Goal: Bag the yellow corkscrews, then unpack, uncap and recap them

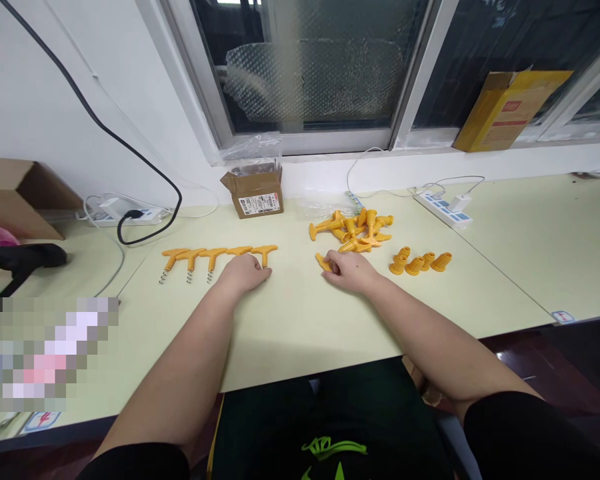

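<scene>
Between the arms [185, 360], room is left up to the front edge of the pale table [300, 340], which is backed by a white wall [130, 40]. A yellow handle [323, 262] is pinched by the right hand [350, 270], its bar slanted far left to near right. The corkscrew row [213, 253], spirals pointed nearward, is partly covered by the left hand [243, 273] (its grip cannot be told).

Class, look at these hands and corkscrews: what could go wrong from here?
The left hand is beside bare metal spirals in the corkscrew row, which could prick its fingers.
The handles lie nearly end to end, so nudging one might skew its neighbours.
The yellow plastic sleeves stand close to the right forearm, so a sideways sweep might topple them.
</scene>
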The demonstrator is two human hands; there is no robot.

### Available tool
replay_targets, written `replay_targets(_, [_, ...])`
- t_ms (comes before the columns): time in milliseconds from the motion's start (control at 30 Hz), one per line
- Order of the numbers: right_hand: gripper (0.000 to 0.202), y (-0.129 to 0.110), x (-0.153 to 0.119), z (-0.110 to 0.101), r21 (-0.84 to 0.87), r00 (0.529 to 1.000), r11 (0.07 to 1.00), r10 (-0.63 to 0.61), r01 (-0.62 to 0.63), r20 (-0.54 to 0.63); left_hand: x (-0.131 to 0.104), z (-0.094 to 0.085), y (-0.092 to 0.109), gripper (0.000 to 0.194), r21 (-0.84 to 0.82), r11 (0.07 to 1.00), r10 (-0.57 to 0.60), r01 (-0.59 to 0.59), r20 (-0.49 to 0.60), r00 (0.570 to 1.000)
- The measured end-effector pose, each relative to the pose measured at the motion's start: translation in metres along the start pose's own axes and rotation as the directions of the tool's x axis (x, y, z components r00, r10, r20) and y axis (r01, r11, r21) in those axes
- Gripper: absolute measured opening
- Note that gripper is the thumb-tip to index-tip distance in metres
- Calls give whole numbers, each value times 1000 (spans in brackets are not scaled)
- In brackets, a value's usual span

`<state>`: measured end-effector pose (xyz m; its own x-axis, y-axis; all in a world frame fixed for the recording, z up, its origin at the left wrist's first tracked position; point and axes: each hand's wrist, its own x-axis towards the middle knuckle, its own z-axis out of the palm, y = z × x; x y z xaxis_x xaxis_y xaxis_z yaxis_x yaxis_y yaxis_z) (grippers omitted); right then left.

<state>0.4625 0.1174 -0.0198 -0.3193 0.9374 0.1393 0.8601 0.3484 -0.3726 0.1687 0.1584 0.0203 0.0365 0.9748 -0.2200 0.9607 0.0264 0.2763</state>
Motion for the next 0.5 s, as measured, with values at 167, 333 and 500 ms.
replay_targets(167, [16, -5, 3, 7, -72, 1000, 997, 3, -4, -21, 1, -2, -2, 43, 7, 998, -55, 55, -31, 998])
replay_targets(333, [21, -11, 0, 8, -40, 994, 994, -106, 105, -9, 3, -2, -5, 42, 20, 998, -58, 59, -46, 997])
replay_targets(500, [23, -15, -4, 6, 43, 985, 984, -171, 172, -19, 5, 3, -2, 36, 43, 999, -31, 33, -51, 998])
